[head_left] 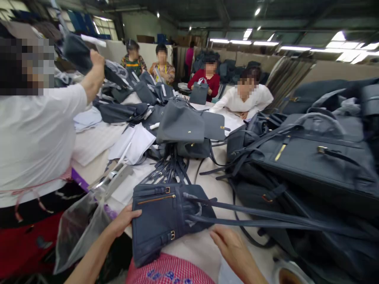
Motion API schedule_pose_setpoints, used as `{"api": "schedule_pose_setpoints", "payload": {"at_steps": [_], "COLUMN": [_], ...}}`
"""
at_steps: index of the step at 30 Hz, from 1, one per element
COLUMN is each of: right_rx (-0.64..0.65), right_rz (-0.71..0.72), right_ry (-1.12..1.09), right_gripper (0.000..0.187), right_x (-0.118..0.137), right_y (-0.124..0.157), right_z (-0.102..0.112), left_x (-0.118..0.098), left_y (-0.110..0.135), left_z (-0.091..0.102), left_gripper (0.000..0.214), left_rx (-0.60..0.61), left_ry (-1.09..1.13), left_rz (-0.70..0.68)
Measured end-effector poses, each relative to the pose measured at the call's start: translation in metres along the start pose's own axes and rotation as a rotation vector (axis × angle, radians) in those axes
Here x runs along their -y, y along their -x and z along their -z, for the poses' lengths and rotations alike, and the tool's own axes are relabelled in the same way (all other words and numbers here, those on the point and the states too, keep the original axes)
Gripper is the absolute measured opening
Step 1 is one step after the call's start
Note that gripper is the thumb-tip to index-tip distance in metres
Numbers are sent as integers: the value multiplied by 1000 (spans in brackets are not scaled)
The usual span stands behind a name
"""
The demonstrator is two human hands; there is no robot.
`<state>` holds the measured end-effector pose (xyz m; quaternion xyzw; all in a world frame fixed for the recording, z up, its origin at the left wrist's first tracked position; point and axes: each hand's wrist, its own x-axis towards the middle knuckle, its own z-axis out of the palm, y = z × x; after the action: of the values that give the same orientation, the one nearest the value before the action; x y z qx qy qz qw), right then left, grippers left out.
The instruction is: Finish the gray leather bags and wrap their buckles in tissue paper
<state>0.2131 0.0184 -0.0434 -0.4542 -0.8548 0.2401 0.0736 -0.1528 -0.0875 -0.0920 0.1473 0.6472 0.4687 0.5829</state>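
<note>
A dark blue-grey backpack (156,213) lies across the table's near edge and my lap, its zip pocket and two buckled straps facing up. My left hand (127,219) grips its left edge, thumb on top and the other fingers hidden beneath. Long straps (254,215) run from the bag to the right. Clear plastic wraps its handle (195,209). My right hand (226,240) is just below the bag's right end, fingers loosely bent and apart, holding nothing visible; whether it touches the bag is unclear.
Stacked dark bags (319,165) crowd the right side. More bags (180,122) and a bunch of straps (170,169) lie ahead. White sheets (133,144) and a plastic bag (85,228) are at left. A co-worker (38,138) stands close left; several people work across the table.
</note>
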Motion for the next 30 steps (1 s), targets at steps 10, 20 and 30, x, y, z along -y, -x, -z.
{"api": "schedule_pose_setpoints", "payload": {"at_steps": [10, 20, 30], "right_rx": [229, 152, 157], "right_rz": [103, 118, 714], "right_ry": [135, 442, 478], "right_gripper": [32, 61, 20], "right_x": [3, 19, 22], "right_y": [-78, -68, -123], "right_z": [-13, -38, -15], "left_x": [50, 66, 34], "left_y": [-17, -34, -30], "left_z": [19, 25, 37], "left_gripper": [73, 76, 63], "left_rx": [-51, -81, 93], "left_ry": [138, 279, 309], "left_rz": [-31, -40, 157]}}
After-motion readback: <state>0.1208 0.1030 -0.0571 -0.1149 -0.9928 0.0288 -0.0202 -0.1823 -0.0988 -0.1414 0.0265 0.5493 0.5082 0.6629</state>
